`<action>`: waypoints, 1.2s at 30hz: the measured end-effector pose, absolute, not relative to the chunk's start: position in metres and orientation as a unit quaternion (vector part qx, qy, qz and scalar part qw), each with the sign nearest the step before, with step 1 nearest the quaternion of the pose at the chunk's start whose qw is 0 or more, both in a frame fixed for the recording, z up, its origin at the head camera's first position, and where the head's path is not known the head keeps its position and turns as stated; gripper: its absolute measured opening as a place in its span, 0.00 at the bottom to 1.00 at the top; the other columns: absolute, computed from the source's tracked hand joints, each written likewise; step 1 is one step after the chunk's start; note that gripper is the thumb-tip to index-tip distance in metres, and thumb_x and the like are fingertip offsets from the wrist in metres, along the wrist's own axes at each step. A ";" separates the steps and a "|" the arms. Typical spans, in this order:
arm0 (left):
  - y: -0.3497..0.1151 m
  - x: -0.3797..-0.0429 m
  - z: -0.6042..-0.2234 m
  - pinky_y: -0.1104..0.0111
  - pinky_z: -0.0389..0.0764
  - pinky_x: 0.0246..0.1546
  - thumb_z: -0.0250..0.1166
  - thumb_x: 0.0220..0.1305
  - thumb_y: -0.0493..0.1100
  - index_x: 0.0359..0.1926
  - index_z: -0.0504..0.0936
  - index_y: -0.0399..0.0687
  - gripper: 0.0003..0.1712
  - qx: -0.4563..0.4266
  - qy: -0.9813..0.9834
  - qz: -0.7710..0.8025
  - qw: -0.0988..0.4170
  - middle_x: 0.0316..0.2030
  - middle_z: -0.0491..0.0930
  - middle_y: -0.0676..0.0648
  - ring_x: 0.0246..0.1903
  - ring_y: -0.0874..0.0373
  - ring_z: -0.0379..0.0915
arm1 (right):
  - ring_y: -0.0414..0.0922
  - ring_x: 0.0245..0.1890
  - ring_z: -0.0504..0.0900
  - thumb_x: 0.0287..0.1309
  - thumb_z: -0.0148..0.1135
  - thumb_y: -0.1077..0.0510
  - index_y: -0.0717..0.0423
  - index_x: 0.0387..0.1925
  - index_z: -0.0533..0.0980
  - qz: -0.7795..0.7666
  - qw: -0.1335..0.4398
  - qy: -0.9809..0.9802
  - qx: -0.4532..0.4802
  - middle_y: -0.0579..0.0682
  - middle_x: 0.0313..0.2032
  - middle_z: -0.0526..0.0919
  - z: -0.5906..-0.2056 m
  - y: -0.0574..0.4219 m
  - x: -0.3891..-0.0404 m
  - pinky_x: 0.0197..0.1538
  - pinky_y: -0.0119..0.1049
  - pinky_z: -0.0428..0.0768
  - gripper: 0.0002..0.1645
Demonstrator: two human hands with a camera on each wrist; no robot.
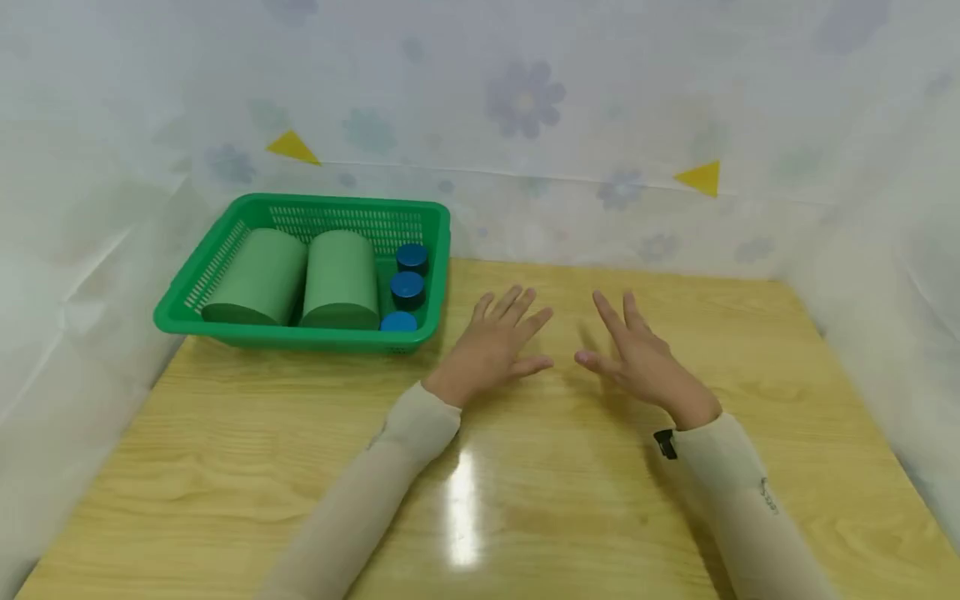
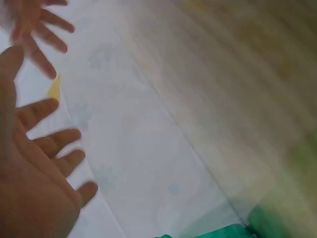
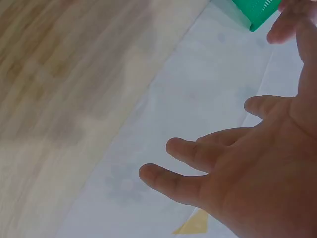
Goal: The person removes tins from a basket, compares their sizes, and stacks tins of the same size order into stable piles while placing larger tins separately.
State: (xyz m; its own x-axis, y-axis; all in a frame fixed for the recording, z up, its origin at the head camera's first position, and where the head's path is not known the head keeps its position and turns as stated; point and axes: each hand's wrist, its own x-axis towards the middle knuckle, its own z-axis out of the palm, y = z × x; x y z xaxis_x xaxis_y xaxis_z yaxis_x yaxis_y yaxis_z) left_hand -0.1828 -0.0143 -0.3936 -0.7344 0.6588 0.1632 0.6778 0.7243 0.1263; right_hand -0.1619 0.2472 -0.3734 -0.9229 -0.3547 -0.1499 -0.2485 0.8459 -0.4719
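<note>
Left hand (image 1: 491, 346), right hand (image 1: 641, 358) spread wide, holding nothing; green basket (image 1: 300, 337) beside left hand, likely light, slightly flexible plastic, best gripped by opposite rims

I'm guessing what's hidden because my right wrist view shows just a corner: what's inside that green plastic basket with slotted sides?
Observer: Two big, smooth, pale-green cylinders lie side by side in the basket. I can't tell their material.
Child: Anything else in there with them?
Observer: Yes, three small round things with blue tops sit in a row, to the right of the cylinders.
Child: I only see a bit of the left hand. Is it holding something?
Observer: No, the head view shows the whole bare left hand with its fingers spread and nothing in it.
</note>
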 end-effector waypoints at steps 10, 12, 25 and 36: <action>-0.044 -0.167 -0.345 0.48 0.52 0.72 0.59 0.76 0.54 0.68 0.76 0.49 0.26 -0.401 -0.888 -0.189 0.124 0.71 0.68 0.42 0.70 0.50 0.62 | 0.68 0.75 0.43 0.71 0.55 0.34 0.45 0.81 0.50 -0.294 0.077 0.935 -0.184 0.59 0.79 0.33 -0.362 0.241 -0.158 0.65 0.75 0.54 0.47; -0.057 -0.166 -0.339 0.47 0.51 0.72 0.59 0.76 0.53 0.69 0.75 0.49 0.26 -0.386 -0.892 -0.202 0.122 0.71 0.67 0.42 0.70 0.50 0.62 | 0.66 0.75 0.49 0.72 0.55 0.35 0.49 0.78 0.59 -0.295 0.056 0.933 -0.197 0.60 0.79 0.44 -0.357 0.234 -0.159 0.66 0.72 0.56 0.42; -0.144 -0.157 -0.315 0.39 0.46 0.71 0.63 0.73 0.46 0.72 0.70 0.41 0.30 -0.312 -0.908 -0.241 0.143 0.72 0.62 0.36 0.70 0.41 0.59 | 0.53 0.72 0.64 0.74 0.55 0.40 0.50 0.72 0.69 -0.317 -0.001 0.909 -0.271 0.51 0.70 0.68 -0.318 0.173 -0.174 0.68 0.58 0.64 0.33; -0.234 -0.152 -0.313 0.35 0.54 0.66 0.64 0.72 0.42 0.73 0.68 0.40 0.32 -0.226 -0.925 -0.252 0.172 0.72 0.61 0.34 0.69 0.32 0.56 | 0.53 0.64 0.72 0.74 0.58 0.46 0.53 0.71 0.70 -0.360 -0.003 0.879 -0.313 0.51 0.68 0.71 -0.310 0.109 -0.201 0.64 0.53 0.71 0.30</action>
